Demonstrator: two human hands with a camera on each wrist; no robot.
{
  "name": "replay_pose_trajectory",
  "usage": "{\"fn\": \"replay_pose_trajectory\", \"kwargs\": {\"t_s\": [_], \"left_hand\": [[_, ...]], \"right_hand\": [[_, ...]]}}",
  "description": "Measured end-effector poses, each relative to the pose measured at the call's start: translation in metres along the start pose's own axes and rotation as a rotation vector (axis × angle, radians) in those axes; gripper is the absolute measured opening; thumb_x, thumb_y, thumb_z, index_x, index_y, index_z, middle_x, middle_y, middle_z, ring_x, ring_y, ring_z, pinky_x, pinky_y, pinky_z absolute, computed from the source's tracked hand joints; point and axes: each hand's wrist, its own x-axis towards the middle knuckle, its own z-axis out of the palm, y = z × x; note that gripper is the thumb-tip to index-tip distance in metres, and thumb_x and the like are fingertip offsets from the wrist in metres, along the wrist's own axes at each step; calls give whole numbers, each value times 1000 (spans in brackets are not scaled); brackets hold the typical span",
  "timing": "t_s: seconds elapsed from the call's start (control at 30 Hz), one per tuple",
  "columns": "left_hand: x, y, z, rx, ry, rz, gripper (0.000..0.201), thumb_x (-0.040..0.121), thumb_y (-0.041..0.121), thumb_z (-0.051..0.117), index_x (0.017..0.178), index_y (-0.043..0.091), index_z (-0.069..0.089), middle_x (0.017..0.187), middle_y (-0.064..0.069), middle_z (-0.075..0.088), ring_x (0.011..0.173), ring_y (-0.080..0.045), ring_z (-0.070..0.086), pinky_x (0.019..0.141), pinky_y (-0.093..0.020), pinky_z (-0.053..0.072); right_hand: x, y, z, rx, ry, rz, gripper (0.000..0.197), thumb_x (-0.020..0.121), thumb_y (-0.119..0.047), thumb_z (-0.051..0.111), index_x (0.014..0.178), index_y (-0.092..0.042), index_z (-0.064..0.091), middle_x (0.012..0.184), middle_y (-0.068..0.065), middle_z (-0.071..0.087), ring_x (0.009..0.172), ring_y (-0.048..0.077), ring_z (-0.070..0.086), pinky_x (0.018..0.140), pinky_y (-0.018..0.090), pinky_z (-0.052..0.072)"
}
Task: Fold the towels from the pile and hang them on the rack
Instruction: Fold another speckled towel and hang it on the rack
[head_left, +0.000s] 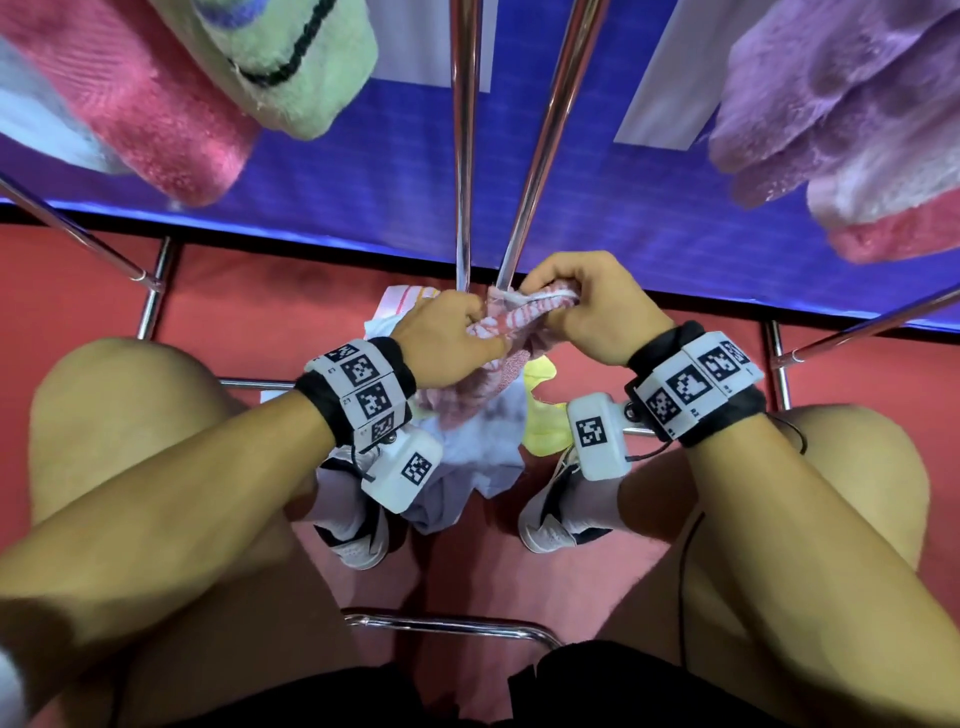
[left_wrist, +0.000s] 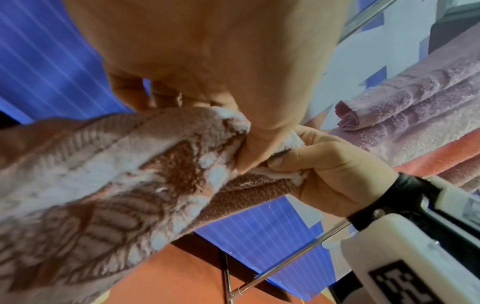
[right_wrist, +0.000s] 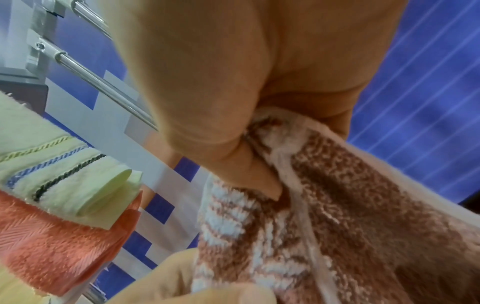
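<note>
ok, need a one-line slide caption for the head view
Both hands, left hand and right hand, grip a pink patterned towel above the floor pile, folded towels hanging overhead.

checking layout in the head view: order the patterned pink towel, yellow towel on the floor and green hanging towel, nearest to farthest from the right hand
1. Patterned pink towel, gripped in the right hand.
2. Yellow towel, on the floor just below it.
3. Green hanging towel, upper left on the rack.

A red floor (head_left: 78, 291) is seen underfoot; a blue and white panel (head_left: 623, 171) stands behind; white shoes (head_left: 358, 535) are worn.
</note>
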Motion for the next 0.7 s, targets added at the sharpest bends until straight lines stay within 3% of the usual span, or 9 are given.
{"fn": "replay_pose_trajectory", "kwargs": {"t_s": [0.1, 0.17, 0.23, 0.3, 0.37, 0.43, 0.5, 0.57, 0.7], "left_hand": [[-2, 0, 2, -18, -68, 28, 29, 72, 43, 66, 93, 23, 72, 75, 16, 68, 74, -3, 64, 71, -26, 50], [-5, 5, 3, -68, -88, 66, 9, 81, 27, 68, 84, 18, 67, 59, 18, 56, 57, 2, 51, 60, -23, 40], [-5, 8, 2, -102, -119, 110, 17, 84, 14, 69, 75, 5, 59, 57, 12, 46, 53, -2, 40, 56, -26, 34], [-7, 9, 3, -174, -138, 155, 27, 82, 16, 73, 80, -5, 56, 66, -11, 53, 62, -9, 47, 56, -34, 42], [-7, 11, 2, -268, -124, 155, 34, 79, 5, 78, 84, -9, 47, 79, -28, 60, 73, -17, 56, 67, -40, 51], [-8, 13, 1, -301, -71, 140, 39, 75, -3, 80, 81, -3, 42, 82, -26, 60, 75, -18, 56, 72, -41, 51], [-7, 13, 0, -319, -30, 113, 42, 72, 0, 84, 83, 2, 43, 81, -23, 59, 74, -19, 54, 71, -44, 51], [-5, 10, -1, -337, -20, 63, 44, 69, 10, 88, 89, 1, 51, 83, -19, 66, 71, -19, 59, 69, -44, 53], [-6, 8, 0, -270, -3, 83, 31, 75, 37, 83, 75, 14, 63, 67, 3, 58, 59, -9, 51, 57, -30, 44]], "right_hand": [[-2, 4, -2, 20, -50, 49, 32, 76, 17, 61, 97, -7, 62, 64, -1, 65, 69, 21, 63, 74, 50, 59], [-3, 4, 1, 19, -125, 105, 34, 76, 11, 73, 102, -7, 61, 69, -5, 67, 70, 19, 63, 77, 44, 59], [-7, -3, 4, -1, -170, 119, 35, 76, -8, 82, 106, -11, 63, 82, 1, 69, 64, 7, 59, 69, 34, 55], [-11, -10, 6, 97, -211, 128, 30, 81, -16, 80, 106, -6, 66, 68, -8, 64, 48, -2, 52, 52, 19, 44], [-14, -15, 7, 217, -217, 99, 22, 86, -16, 75, 101, -2, 67, 54, -7, 59, 41, 13, 52, 45, 24, 42], [-13, -17, 7, 163, -136, 27, 17, 89, -23, 72, 93, -6, 71, 55, -2, 61, 46, 26, 51, 48, 34, 45], [-9, -13, 7, 107, -45, -2, 20, 96, -22, 63, 84, -7, 71, 51, -13, 58, 47, 5, 50, 53, 22, 42], [-5, -9, 7, 77, 61, -20, 26, 100, -24, 56, 78, -15, 66, 57, -16, 58, 55, -2, 51, 61, 21, 42], [0, 4, 6, 20, 170, -30, 31, 99, -30, 46, 83, -5, 55, 74, 9, 55, 71, 23, 54, 72, 41, 47]]}}
